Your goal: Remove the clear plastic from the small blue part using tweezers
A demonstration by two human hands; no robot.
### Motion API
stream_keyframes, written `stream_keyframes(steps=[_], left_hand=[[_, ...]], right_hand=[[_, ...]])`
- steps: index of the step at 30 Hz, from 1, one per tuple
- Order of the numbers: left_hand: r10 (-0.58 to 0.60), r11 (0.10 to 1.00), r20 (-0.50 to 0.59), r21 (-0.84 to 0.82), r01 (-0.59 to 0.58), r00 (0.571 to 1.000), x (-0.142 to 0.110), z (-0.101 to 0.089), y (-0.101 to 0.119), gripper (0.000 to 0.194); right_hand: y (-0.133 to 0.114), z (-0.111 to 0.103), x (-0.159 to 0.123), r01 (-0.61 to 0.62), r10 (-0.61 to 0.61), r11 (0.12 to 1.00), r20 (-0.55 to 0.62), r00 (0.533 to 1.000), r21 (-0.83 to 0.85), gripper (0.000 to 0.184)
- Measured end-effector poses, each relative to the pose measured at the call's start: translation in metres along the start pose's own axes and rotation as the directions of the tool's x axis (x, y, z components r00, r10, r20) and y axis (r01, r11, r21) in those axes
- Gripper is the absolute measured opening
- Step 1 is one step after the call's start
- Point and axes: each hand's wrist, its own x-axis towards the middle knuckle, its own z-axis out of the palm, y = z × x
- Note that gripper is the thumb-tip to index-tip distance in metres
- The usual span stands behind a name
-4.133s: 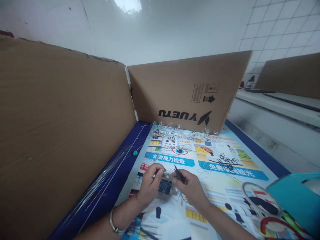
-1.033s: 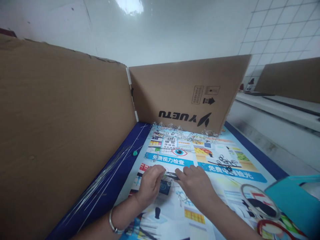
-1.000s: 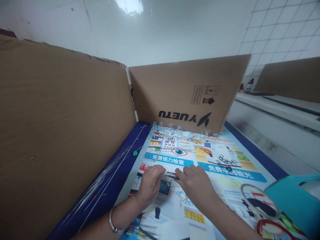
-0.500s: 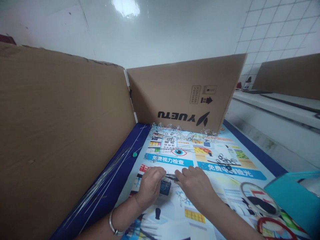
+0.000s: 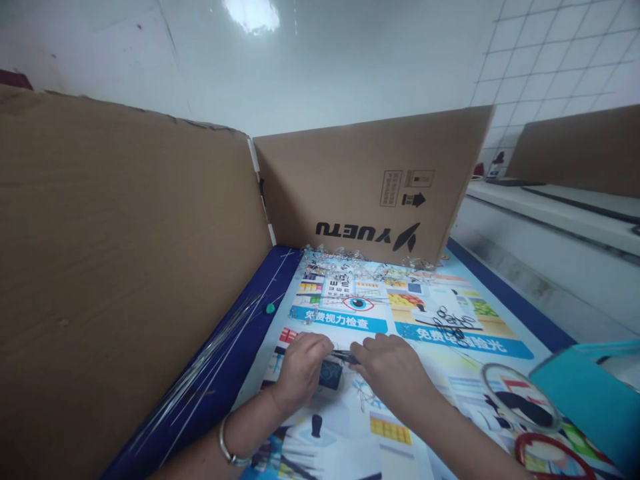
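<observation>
My right hand [image 5: 390,367] is closed round a pair of slim, pointed pliers [image 5: 346,356], their handles hidden in my fist. Their dark tips point left and reach my left hand [image 5: 301,370], which wears a silver bangle [image 5: 225,443] at the wrist. The left thumb and fingers are pinched together at those tips. Whatever they pinch is too small and too covered to make out. Below the hands, thin bent wire pieces [image 5: 367,392] lie on the printed sheet [image 5: 345,440].
Long straight wires [image 5: 215,360] lie along the left side, near a small green piece [image 5: 270,309]. Cardboard panels [image 5: 370,187] stand at the back and left. Clear pieces [image 5: 340,260], black loops [image 5: 450,327], a clear ring [image 5: 520,398], a red ring [image 5: 550,453] and a turquoise object [image 5: 590,393] are around.
Almost nothing differs. Both hands keep their places, with only a very slight shift of the fingers around the plier tips.
</observation>
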Motion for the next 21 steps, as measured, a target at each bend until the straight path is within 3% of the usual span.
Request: stream_keyframes(steps=[8, 21], left_hand=[[-0.017, 1.0, 0.042, 0.004, 0.017, 0.999, -0.0002, 0.0003, -0.0009, 0.022], [0.051, 0.999, 0.044, 0.011, -0.051, 0.998, 0.0021, -0.0021, -0.0007, 0.018]], right_hand=[[0.0019, 0.0001, 0.0009, 0.004, -0.004, 1.0, 0.018, 1.0, -0.001, 0.013], [0.002, -0.0025, -0.0002, 0.006, -0.008, 1.0, 0.096, 0.995, 0.026, 0.013]])
